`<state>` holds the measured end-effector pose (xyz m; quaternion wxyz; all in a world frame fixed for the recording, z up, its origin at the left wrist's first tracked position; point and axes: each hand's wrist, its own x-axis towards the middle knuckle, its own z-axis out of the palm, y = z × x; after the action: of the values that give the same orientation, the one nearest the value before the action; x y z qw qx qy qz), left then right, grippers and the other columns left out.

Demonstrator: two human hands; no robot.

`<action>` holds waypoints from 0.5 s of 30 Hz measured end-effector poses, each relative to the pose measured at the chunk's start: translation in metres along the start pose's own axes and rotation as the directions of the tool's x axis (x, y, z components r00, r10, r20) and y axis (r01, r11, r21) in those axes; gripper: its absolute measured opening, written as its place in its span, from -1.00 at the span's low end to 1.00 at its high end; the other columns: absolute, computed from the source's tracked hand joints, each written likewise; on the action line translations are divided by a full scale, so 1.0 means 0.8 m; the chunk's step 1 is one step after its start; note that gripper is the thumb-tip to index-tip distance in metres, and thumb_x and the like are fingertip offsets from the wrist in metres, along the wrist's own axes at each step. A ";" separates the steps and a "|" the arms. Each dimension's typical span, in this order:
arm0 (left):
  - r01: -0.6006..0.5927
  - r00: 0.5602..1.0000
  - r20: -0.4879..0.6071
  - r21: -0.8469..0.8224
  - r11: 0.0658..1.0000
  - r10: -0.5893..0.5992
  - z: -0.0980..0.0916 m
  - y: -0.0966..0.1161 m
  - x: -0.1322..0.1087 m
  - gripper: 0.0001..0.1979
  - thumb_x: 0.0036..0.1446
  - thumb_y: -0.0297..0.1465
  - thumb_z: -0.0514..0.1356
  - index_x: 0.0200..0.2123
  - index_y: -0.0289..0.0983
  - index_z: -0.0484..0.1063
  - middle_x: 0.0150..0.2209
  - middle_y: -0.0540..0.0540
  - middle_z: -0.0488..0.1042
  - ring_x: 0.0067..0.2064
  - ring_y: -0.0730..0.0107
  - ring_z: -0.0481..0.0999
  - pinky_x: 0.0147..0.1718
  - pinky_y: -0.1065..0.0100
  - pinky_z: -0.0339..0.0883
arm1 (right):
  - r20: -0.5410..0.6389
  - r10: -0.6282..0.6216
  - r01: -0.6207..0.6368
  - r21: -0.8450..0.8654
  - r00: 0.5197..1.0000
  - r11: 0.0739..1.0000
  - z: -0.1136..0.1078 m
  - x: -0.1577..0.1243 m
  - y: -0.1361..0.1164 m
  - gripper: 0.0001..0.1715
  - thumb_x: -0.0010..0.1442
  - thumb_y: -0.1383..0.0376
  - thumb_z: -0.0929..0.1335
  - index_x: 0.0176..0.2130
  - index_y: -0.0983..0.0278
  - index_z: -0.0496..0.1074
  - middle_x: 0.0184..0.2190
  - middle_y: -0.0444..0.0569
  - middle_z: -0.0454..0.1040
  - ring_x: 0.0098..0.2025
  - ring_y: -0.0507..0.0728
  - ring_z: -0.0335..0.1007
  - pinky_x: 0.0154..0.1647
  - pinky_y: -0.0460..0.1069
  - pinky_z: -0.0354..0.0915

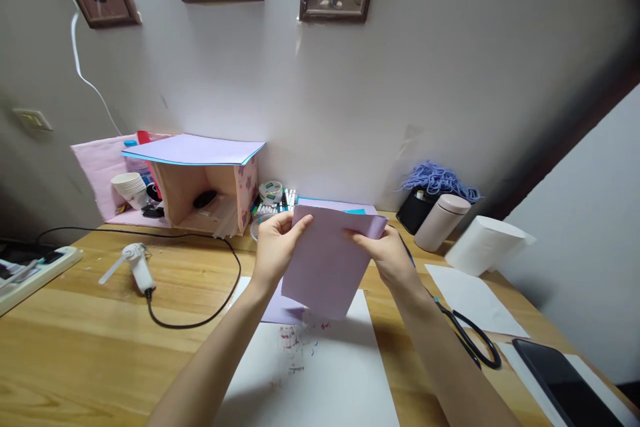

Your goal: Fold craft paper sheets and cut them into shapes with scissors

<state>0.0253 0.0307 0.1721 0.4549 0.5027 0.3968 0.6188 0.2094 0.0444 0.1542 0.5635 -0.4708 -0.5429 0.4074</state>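
Note:
A sheet of purple paper (327, 263) is held up between both hands above the table. My left hand (280, 240) pinches its upper left edge, thumb in front. On the upper right edge, my right hand (383, 250) grips the sheet, which curls a little at that corner. Beneath lies another purple piece (283, 307) on a large white sheet (320, 387) with red and blue marks. Black-handled scissors (475, 340) rest beside my right forearm, their blades partly hidden.
A hot glue gun (140, 270) with its cord and a power strip (37, 280) are on the left. Behind stand an open box (245, 193), markers (289, 200), a black holder with blue yarn (435, 180), a pale cylinder (443, 223) and a paper roll (483, 247). A phone (565, 380) lies at right.

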 end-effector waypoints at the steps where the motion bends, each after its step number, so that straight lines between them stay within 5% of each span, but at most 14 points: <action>1: -0.004 1.000 -0.010 0.012 1.000 0.004 -0.001 0.001 0.000 -0.73 -0.11 -0.23 0.29 -0.47 -0.35 0.47 -0.47 -0.05 0.50 -0.46 0.47 0.41 -0.47 0.47 0.27 | 0.004 0.001 -0.001 -0.005 1.000 1.000 0.001 -0.001 -0.001 -0.60 -0.19 0.18 0.48 -0.31 0.32 0.52 -0.31 0.03 0.55 -0.23 0.24 0.45 -0.27 0.02 0.35; 15: 0.015 1.000 0.005 0.020 1.000 -0.015 -0.009 0.003 -0.001 -0.70 -0.13 -0.21 0.30 -0.41 -0.34 0.53 -0.44 -0.09 0.54 -0.39 0.37 0.49 -0.41 0.42 0.33 | -0.011 0.035 -0.034 0.032 0.999 0.999 0.007 -0.004 0.006 -0.56 -0.24 0.17 0.50 -0.31 0.32 0.53 -0.33 0.02 0.55 -0.24 0.24 0.44 -0.25 0.06 0.35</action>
<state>0.0182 0.0288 0.1727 0.4557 0.5057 0.4055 0.6101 0.2038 0.0431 0.1482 0.5670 -0.4735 -0.5248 0.4229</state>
